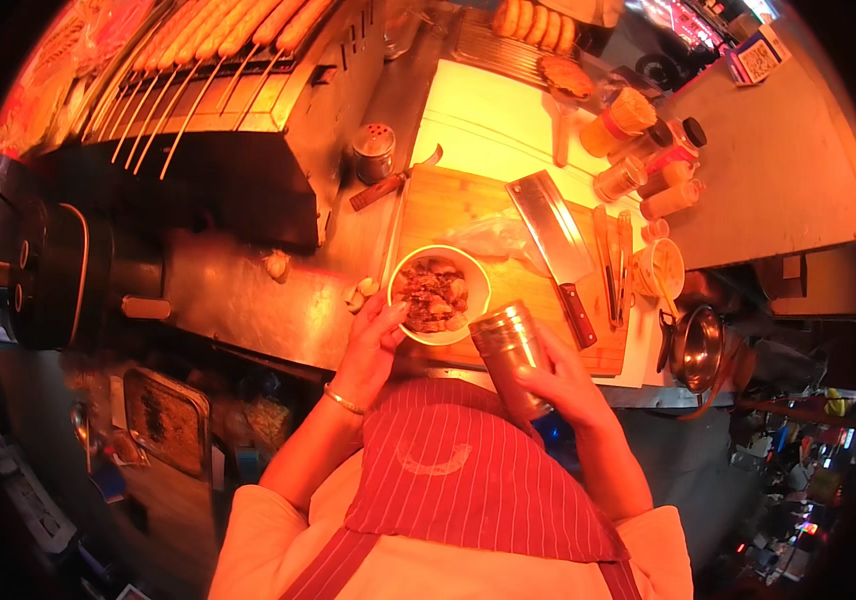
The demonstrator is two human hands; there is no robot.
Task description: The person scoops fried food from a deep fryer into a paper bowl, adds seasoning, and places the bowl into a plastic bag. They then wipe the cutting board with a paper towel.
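Note:
My left hand grips the left side of a round pale bowl, its fingers at the rim. Dark browned chunks of food, like cooked meat, lie in the bowl. My right hand is wrapped round a metal shaker, which leans with its top toward the bowl's right side. The shaker's perforations, if any, cannot be made out. Behind the bowl a crumpled clear plastic bag rests on the wooden cutting board. A cleaver lies right of the bag, its brown handle pointing toward me.
Skewered sausages lie on a grill at far left. A knife and another shaker are left of the board. To the right stand seasoning jars, tongs, a tub and a metal bowl. Garlic lies left.

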